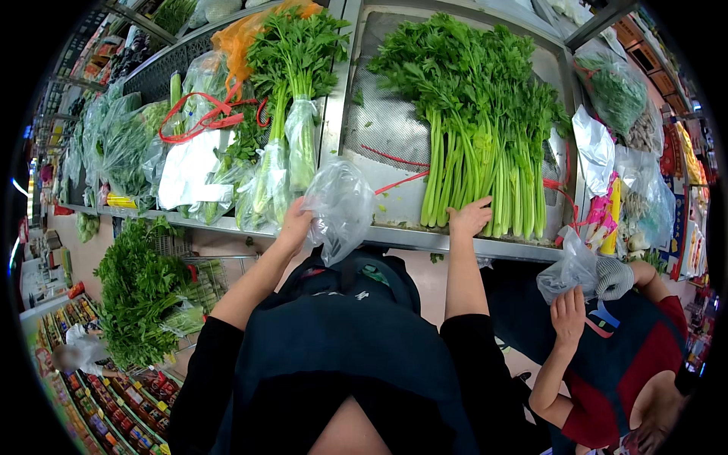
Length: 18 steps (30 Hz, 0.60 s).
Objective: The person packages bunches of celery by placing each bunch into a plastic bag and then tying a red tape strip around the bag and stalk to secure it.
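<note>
My left hand grips the edge of a clear plastic bag, which puffs out in front of the counter's edge. At the lower ends of the loose celery stalks lies my right hand, its fingers spread over the stalks; whether it grips any cannot be told. The celery lies side by side on a metal tray, leaves away from me. Red ties run out from beside the stalks. Left of the tray, bagged celery rests with its leafy tops sticking out of clear plastic.
A co-worker at the right handles another clear bag. Bagged greens and a red ribbon lie on the left counter. Below it, leafy celery fills a wire cart. Bagged vegetables lie right of the tray.
</note>
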Motion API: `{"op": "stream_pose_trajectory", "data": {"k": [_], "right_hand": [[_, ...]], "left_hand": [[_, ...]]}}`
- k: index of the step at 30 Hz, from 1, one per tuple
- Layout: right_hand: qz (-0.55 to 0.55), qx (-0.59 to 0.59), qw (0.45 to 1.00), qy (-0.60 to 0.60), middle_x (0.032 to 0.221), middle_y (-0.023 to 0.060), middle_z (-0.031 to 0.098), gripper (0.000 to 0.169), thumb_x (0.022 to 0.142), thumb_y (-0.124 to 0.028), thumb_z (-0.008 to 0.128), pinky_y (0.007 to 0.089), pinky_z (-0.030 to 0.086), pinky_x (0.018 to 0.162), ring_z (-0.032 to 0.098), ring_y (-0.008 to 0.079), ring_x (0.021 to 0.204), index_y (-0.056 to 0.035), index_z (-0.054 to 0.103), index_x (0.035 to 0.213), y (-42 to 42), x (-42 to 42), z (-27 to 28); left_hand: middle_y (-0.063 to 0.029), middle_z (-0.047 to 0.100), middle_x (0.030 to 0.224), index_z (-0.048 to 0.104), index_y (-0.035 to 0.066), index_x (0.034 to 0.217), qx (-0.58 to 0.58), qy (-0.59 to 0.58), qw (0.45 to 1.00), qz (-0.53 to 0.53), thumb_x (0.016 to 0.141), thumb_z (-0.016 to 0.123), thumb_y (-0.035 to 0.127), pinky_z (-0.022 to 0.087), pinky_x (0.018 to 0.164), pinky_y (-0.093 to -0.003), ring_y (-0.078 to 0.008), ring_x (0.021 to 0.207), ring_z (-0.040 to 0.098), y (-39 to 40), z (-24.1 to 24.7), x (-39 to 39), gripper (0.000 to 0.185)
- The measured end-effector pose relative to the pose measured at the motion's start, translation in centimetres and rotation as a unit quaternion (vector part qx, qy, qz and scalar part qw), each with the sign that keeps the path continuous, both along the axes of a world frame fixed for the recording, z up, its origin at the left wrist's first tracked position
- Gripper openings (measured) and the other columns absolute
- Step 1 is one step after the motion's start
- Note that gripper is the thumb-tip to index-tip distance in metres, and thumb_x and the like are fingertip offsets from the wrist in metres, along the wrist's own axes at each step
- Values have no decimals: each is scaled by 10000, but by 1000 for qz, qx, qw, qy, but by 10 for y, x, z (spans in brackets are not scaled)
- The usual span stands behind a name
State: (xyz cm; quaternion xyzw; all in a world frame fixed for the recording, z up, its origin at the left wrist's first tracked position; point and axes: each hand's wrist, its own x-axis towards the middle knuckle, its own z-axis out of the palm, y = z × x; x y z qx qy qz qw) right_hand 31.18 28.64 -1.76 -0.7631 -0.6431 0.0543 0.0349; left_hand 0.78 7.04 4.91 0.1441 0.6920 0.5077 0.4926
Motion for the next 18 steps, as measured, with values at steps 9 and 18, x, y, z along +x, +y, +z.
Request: {"op": "stream_pose_trajectory", "data": {"k": [9,18], "right_hand": [[-18,-141,985,94,1105,290,500,962,604,-196,798,446,465,865,530,420,1027,-76,177,1328,0,15,2],[-80,-306,653,688,992,274,605,693,657,-84,655,399,553,703,655,306,783,122,364,1252,25,38,109]], "left_hand": [[-56,590,864,531,14,1147,-12,-138,990,34,823,460,26,468,612,-262,-141,731,563,12,28,1,332],[-118,583,968,482,-7,1180,6,-239,971,11,811,447,-25,542,683,-359,-204,853,606,30,25,13,371]]}}
